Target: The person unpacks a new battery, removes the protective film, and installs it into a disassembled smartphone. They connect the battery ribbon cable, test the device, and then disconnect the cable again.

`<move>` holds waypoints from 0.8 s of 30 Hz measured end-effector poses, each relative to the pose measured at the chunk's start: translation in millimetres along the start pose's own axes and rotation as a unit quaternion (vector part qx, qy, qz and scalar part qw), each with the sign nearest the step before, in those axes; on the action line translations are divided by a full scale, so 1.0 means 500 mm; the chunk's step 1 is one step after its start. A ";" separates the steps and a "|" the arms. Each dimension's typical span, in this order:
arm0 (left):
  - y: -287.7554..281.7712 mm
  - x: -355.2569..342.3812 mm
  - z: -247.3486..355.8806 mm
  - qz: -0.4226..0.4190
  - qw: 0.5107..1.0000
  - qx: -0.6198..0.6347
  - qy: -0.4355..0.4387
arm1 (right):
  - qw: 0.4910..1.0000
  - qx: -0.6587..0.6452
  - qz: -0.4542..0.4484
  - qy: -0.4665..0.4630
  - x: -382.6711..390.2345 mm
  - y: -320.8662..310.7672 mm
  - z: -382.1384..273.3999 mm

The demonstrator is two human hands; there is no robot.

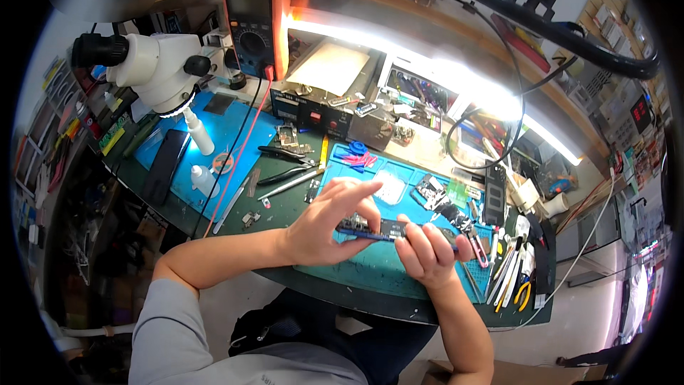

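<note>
Left hand (322, 224) is closing on one end of a slim opened device (392, 229), its thumb lying along the lower edge while one finger is stretching out to the right above it. Right hand (429, 255) is holding the other end with its fingers bending round, so neither hand is standing wide. From my spot in the room I am seeing the device hovering over a blue-green work mat (388, 262), tilting slightly down toward the right, its bare circuit parts showing close to the left hand; whether a left fingertip is pressing on them, I cannot tell. Beyond the hands, a blue plastic piece (358, 158) is lying on the mat among pink bits. Yellow-handled pliers (524, 296) are resting at the right, beside a row of slim tools. Over on the left, a white microscope (146, 68) is leaning above a blue sheet (246, 146), where a small white bottle (202, 180) is lying, and an orange multimeter (254, 25) is standing behind, with a red lead hanging from it
</note>
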State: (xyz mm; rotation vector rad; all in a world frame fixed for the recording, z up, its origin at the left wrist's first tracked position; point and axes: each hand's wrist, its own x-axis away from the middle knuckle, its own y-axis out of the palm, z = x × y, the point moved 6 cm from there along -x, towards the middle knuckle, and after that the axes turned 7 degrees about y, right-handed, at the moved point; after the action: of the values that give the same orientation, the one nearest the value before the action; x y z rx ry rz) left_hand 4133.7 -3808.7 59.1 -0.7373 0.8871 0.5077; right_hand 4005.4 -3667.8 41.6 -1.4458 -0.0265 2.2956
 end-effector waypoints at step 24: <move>0.008 0.022 0.108 0.064 0.962 -0.035 0.261 | 0.970 0.146 0.159 -0.114 0.046 -0.049 -0.009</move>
State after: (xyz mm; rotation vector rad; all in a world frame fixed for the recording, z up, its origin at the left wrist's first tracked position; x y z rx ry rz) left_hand 4164.3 -3764.2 71.1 -0.9013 1.4225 0.4668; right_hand 4009.3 -3637.9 25.7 -1.0954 0.4886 2.5767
